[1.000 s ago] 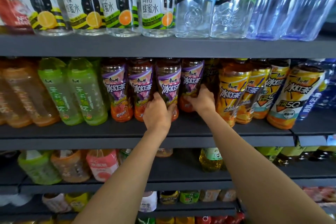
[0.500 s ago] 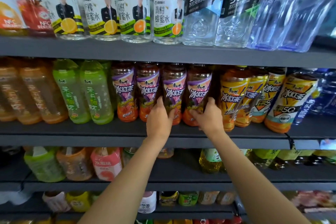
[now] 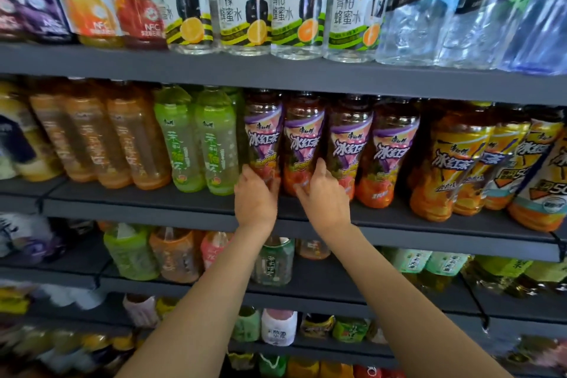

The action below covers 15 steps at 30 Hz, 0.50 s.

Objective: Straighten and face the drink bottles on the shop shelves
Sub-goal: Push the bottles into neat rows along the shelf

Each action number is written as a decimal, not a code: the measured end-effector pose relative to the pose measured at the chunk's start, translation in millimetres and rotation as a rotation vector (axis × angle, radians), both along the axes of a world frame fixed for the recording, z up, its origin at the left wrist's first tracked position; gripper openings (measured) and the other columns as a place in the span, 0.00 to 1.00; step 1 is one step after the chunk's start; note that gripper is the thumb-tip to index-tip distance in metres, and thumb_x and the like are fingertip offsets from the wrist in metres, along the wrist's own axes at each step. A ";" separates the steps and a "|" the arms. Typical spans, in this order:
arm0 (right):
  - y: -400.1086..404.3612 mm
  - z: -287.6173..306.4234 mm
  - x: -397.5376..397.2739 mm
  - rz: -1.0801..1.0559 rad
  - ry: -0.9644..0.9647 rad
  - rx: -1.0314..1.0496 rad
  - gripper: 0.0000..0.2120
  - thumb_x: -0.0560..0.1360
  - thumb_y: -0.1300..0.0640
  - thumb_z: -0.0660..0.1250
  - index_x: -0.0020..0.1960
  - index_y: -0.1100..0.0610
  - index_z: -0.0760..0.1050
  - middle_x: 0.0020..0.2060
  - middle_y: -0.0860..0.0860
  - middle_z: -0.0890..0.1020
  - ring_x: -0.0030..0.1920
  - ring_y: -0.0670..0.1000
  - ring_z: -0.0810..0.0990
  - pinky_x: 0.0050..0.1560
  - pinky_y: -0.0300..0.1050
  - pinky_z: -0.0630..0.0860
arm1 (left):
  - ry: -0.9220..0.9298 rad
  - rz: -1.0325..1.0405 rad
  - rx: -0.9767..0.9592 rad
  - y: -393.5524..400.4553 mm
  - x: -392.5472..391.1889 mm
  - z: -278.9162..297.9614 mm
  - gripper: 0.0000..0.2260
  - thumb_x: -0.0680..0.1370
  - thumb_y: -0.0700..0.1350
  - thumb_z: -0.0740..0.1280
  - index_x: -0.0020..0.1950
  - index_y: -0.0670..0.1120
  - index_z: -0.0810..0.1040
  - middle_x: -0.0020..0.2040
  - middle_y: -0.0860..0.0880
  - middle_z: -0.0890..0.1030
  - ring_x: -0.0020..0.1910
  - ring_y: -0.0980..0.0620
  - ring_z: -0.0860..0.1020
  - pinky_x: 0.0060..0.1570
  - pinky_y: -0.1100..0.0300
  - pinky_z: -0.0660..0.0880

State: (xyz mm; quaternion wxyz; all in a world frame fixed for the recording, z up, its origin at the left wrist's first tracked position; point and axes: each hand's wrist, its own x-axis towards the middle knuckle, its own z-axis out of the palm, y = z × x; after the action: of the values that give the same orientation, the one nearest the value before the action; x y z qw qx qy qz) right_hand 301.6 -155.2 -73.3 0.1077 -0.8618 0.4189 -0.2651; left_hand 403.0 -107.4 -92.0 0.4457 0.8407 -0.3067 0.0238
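Observation:
Four purple-label iced tea bottles stand in a row on the middle shelf (image 3: 184,209), labels facing out. My left hand (image 3: 256,198) grips the lower part of the leftmost purple-label bottle (image 3: 264,135), thumb on its left side. Around the base of the second purple-label bottle (image 3: 303,141) curl the fingers of my right hand (image 3: 323,196), with the thumb pointing up beside it. The third purple-label bottle (image 3: 349,144) and the fourth purple-label bottle (image 3: 392,150) stand free to the right.
Green tea bottles (image 3: 196,144) stand just left of my left hand, amber bottles (image 3: 122,141) further left. Yellow-label iced tea bottles (image 3: 451,163) lean at the right. Honey water bottles (image 3: 239,15) and soda bottles (image 3: 417,9) fill the upper shelf. Lower shelves hold more drinks.
Both hands have moved left along the purple-label row, from the third and fourth bottles to the first and second. The view has shifted left too.

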 end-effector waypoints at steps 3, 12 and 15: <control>-3.5 -2.5 19.5 -0.082 -0.078 0.160 0.29 0.78 0.52 0.63 0.71 0.65 0.57 0.60 0.60 0.76 0.57 0.60 0.77 0.51 0.53 0.74 | 0.008 -0.024 0.037 -8.0 8.0 11.3 0.29 0.77 0.51 0.65 0.71 0.36 0.60 0.65 0.39 0.71 0.64 0.41 0.70 0.56 0.50 0.70; 9.2 -13.3 34.1 -0.228 -0.094 0.151 0.21 0.79 0.48 0.60 0.61 0.63 0.62 0.58 0.58 0.75 0.57 0.60 0.77 0.44 0.48 0.71 | -0.063 -0.037 0.110 -1.7 13.1 10.9 0.28 0.79 0.53 0.62 0.72 0.39 0.57 0.65 0.41 0.70 0.63 0.43 0.71 0.51 0.52 0.72; 15.3 -14.9 33.8 -0.256 -0.103 0.138 0.21 0.79 0.47 0.60 0.61 0.62 0.62 0.58 0.57 0.76 0.56 0.60 0.78 0.44 0.49 0.71 | -0.090 -0.059 0.094 3.9 13.5 8.5 0.27 0.79 0.53 0.62 0.71 0.39 0.59 0.64 0.42 0.71 0.63 0.44 0.71 0.50 0.53 0.72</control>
State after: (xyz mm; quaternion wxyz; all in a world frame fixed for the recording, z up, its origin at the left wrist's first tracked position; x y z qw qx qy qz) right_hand 335.3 -139.9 -88.3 0.1532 -0.7772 0.5363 -0.2912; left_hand 416.5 -103.5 -83.4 0.3919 0.8494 -0.3519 0.0342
